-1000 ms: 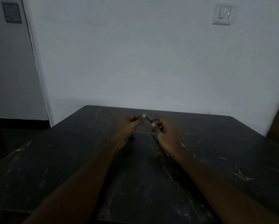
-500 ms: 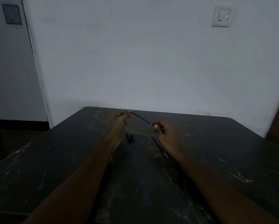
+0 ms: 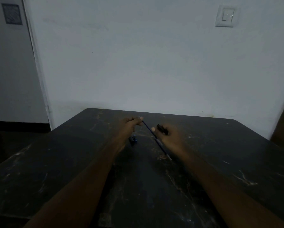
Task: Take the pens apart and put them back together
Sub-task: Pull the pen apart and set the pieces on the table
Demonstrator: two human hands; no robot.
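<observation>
Two hands over a scratched dark table (image 3: 236, 162), working on a pen in dim light.

Leftmost, the left hand (image 3: 129, 125) pinches the far end of a thin blue refill (image 3: 147, 128) between its fingertips; below it, a small blue pen part (image 3: 133, 140) lies on the tabletop. The refill slants down to the right hand (image 3: 169, 137), which is closed on a short black pen piece (image 3: 162, 129), while a long blue pen barrel (image 3: 162, 149) lies on the table just beside that hand.
</observation>
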